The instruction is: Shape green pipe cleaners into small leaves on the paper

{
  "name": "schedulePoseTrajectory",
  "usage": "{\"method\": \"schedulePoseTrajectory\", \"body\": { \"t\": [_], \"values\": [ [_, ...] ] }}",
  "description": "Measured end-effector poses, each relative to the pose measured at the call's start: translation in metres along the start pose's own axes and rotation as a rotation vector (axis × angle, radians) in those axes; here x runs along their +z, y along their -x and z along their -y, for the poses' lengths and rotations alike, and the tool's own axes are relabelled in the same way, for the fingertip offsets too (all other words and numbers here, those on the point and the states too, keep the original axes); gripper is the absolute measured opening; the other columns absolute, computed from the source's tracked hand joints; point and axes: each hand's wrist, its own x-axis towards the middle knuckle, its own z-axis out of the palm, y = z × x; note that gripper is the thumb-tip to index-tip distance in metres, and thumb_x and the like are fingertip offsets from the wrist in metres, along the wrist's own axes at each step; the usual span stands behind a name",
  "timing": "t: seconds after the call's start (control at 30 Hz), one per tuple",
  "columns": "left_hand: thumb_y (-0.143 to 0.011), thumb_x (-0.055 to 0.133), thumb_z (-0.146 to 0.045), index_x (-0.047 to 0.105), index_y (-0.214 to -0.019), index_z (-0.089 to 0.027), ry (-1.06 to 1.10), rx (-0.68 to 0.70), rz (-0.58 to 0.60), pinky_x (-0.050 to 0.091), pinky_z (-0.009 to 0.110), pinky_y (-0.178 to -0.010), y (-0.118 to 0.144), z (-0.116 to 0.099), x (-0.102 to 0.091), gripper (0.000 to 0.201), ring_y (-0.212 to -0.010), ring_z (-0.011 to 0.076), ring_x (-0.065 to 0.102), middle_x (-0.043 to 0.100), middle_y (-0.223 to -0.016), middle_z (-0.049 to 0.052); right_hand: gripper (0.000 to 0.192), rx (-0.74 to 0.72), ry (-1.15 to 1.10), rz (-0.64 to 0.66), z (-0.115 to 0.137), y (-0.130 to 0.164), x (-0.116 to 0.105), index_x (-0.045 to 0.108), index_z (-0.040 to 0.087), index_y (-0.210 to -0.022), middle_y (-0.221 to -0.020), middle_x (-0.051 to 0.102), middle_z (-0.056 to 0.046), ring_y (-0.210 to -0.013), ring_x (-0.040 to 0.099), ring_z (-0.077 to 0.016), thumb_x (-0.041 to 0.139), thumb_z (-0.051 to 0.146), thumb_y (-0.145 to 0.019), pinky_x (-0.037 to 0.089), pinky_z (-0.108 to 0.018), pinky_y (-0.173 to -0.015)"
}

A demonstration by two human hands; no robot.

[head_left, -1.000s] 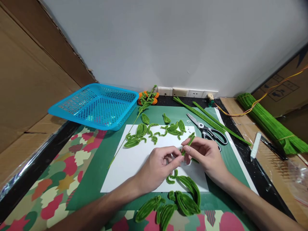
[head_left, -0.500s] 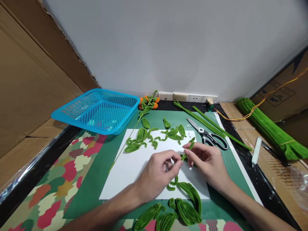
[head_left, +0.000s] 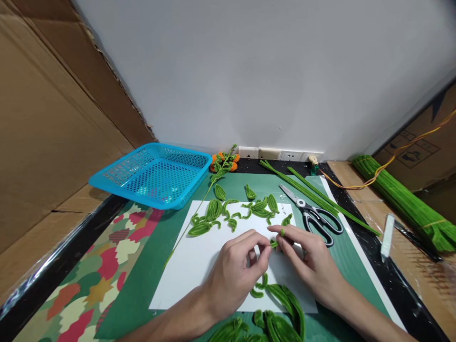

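2 hands meet over the white paper (head_left: 199, 266), and we pinch 1 small green fuzzy stick (head_left: 273, 244) between them. Our left hand (head_left: 237, 270) grips it with thumb and fingers, and our right hand (head_left: 308, 263) grips its other end, so both hands are closed on the same piece. Their fingertips almost touch.

A second ago the stick poked up long and straight from our right fingers. Now we see only a short green bit between the fingertips. We think we are bending it or folding it up small, like the little green leaves (head_left: 261, 209) lying farther up the paper. The hands have also slid a bit lower on the sheet.

More big leaves (head_left: 285, 304) lie near our wrists. Scissors (head_left: 313, 216) rest just right of the paper, beside long green sticks (head_left: 313, 192). A blue basket (head_left: 153, 173) sits at the far left, and a stem with orange flowers (head_left: 223, 164) lies next to it.
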Motion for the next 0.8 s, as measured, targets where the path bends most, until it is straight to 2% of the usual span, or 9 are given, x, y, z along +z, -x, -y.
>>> {"method": "schedulePoseTrajectory", "body": {
  "t": [0.2, 0.3, 0.47, 0.67, 0.8],
  "values": [
    [-0.107, 0.052, -0.024, 0.065, -0.095, -0.020, -0.079, 0.077, -0.036, 0.040, 0.024, -0.064, 0.004, 0.002, 0.001, 0.018, -0.066, 0.0096, 0.052, 0.060, -0.085, -0.002, 0.033, -0.072, 0.063, 0.101, -0.001, 0.003, 0.004, 0.066, 0.022, -0.135, -0.089, 0.066, -0.003, -0.076, 0.061, -0.0175, 0.045, 0.019, -0.109, 0.048, -0.029, -0.070],
    [-0.107, 0.052, -0.023, 0.064, -0.094, -0.020, -0.093, 0.087, -0.049, 0.040, 0.024, -0.063, 0.005, 0.002, 0.000, 0.018, -0.065, 0.0096, 0.051, 0.060, -0.084, -0.002, 0.034, -0.088, 0.081, 0.154, 0.003, 0.004, 0.004, 0.063, 0.025, -0.135, -0.094, 0.066, -0.003, -0.082, 0.062, -0.0183, 0.044, 0.016, -0.108, 0.049, -0.030, -0.074],
    [-0.107, 0.053, -0.026, 0.065, -0.092, -0.020, -0.037, 0.065, -0.063, 0.041, 0.023, -0.061, 0.004, 0.002, -0.002, 0.020, -0.065, 0.0100, 0.052, 0.059, -0.082, -0.001, 0.028, -0.109, 0.121, 0.237, 0.010, 0.003, 0.002, 0.063, 0.026, -0.125, -0.098, 0.066, -0.004, -0.089, 0.060, -0.0206, 0.042, 0.016, -0.109, 0.048, -0.033, -0.079],
    [-0.107, 0.054, -0.028, 0.067, -0.097, -0.021, -0.007, 0.085, -0.061, 0.042, 0.023, -0.062, 0.006, 0.004, -0.002, 0.018, -0.068, 0.0108, 0.055, 0.061, -0.085, -0.001, 0.023, -0.171, 0.147, 0.254, 0.010, 0.000, 0.004, 0.061, 0.024, -0.113, -0.095, 0.065, -0.003, -0.083, 0.057, -0.0205, 0.040, 0.015, -0.109, 0.045, -0.033, -0.076],
    [-0.108, 0.053, -0.029, 0.067, -0.098, -0.021, -0.018, 0.081, -0.060, 0.041, 0.025, -0.062, 0.007, 0.004, -0.002, 0.019, -0.067, 0.0119, 0.053, 0.061, -0.085, 0.000, 0.022, -0.155, 0.167, 0.254, 0.011, 0.003, 0.006, 0.059, 0.021, -0.103, -0.093, 0.066, -0.004, -0.081, 0.057, -0.0205, 0.039, 0.016, -0.109, 0.046, -0.034, -0.076]
  ]
}}
